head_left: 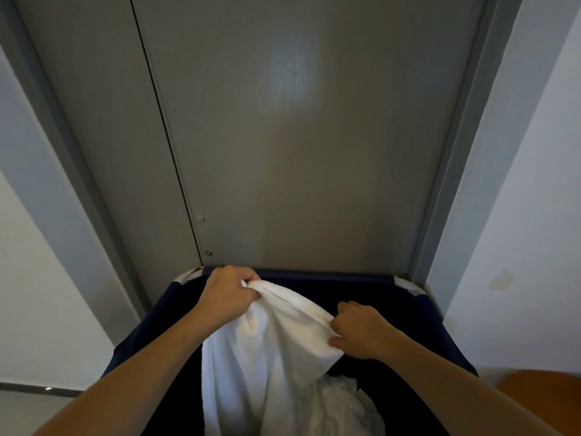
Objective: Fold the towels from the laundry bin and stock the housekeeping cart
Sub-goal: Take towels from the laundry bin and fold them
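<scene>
A white towel hangs from both my hands over the dark blue laundry bin. My left hand pinches its top edge near the bin's far rim. My right hand grips the same edge further right and lower. The towel's body drapes down into the bin. More white laundry lies crumpled inside the bin below my right forearm.
A grey double door in a metal frame stands right behind the bin. White walls flank it on both sides. An orange-brown rounded surface shows at the lower right edge.
</scene>
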